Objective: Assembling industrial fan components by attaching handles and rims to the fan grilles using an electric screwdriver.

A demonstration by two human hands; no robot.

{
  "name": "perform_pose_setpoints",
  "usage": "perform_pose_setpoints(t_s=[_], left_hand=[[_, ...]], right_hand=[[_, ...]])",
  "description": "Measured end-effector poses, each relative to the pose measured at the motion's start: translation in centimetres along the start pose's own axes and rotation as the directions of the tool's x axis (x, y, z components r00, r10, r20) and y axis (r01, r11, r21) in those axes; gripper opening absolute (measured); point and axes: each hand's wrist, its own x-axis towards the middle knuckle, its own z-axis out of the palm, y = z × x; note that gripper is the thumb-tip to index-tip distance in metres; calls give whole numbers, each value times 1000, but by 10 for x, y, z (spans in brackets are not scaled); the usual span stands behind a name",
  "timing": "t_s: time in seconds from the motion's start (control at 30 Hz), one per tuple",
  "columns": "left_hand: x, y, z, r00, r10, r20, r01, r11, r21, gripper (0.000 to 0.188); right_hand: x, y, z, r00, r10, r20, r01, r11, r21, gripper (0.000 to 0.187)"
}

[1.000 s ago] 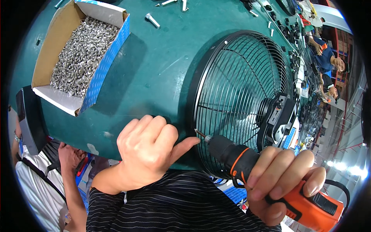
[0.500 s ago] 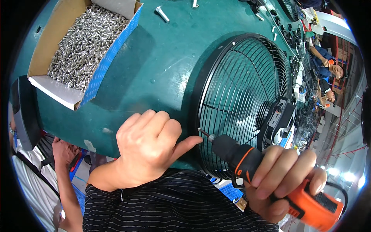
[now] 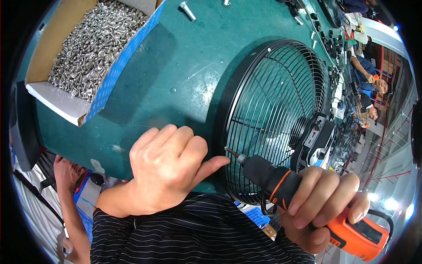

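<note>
Head view. Black wire fan guard [image 3: 277,119] lies flat on the green bench [image 3: 184,75], filling centre to 3 o'clock; its rim at 6 o'clock overhangs the bench's near edge, right at the person's striped shirt [image 3: 193,233].

R hand [image 3: 325,202], at 4–5 o'clock, is wrapped tight round an orange-and-black power screwdriver [image 3: 307,202], fingers pressed together over the grip. Bit tip touches the guard rim near frame centre.

L hand [image 3: 169,167], at 6 o'clock, is loosely curled, holding nothing visible, thumb stuck out touching the rim just beside the bit. Can't tell if a screw sits under the tip.

Open room: bare green top between guard and cardboard box of silver screws [image 3: 88,48] at 10–11 o'clock; the box's near corner hangs at the bench edge. Loose bolt [image 3: 187,10] at 12. Black fan part [image 3: 318,136] sits against the guard at 3.

Surface: green, scuffed, some glare. Room: workshop; other people seated at 2 o'clock, another person's arm [image 3: 66,193] at 8 below the bench edge.
</note>
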Motion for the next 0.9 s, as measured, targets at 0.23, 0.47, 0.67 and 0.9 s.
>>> perform_pose_setpoints(t_s=[0.23, 0.47, 0.67, 0.9], left_hand=[[-1, 0, -3, 996, 4, 87, -5, 1000, 15, 42], [1, 0, -1, 1000, 0, 29, 1, 999, -34, 55], [2, 0, -2, 998, -17, 54, 19, 999, -35, 54], [-1, -2, -5, 1000, -20, -6, 20, 999, -27, 54]], right_hand=[[4, -1, 8, 994, 86, -66, -87, 996, -19, 38], [2, -2, 14, 985, 100, -141, -104, 994, -20, 39], [3, 4, 11, 997, 61, -50, -63, 997, -39, 41], [10, -6, 11, 988, 30, 152, -18, 997, -80, 52]])
